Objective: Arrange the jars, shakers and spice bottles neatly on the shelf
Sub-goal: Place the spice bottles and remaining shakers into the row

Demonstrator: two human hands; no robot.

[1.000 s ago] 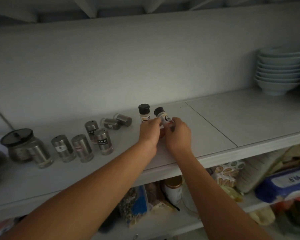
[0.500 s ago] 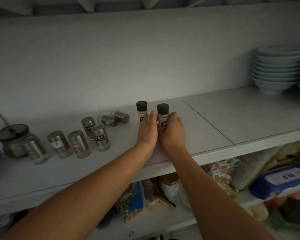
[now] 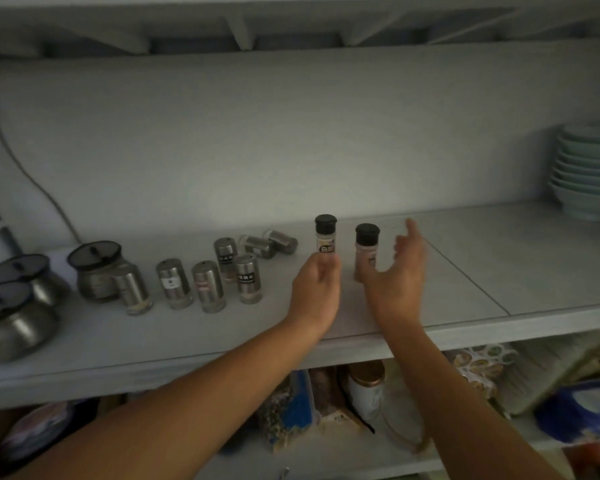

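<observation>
Toward the front middle of the shelf (image 3: 499,271), see two black-capped bottles upright and just apart: the left spice bottle (image 3: 325,237) with the left hand (image 3: 316,289) curled at its foot, too hidden to tell whether pinching or only touching, and the right spice bottle (image 3: 367,251) with the right hand (image 3: 399,275) spread open just beside it, holding nothing. Expect light, stiff, smooth-sided bottles, tall and narrow enough to tip at a nudge. Take hold round the body just below the cap (image 3: 325,220), squarely across the label, rather than by the cap itself.
</observation>
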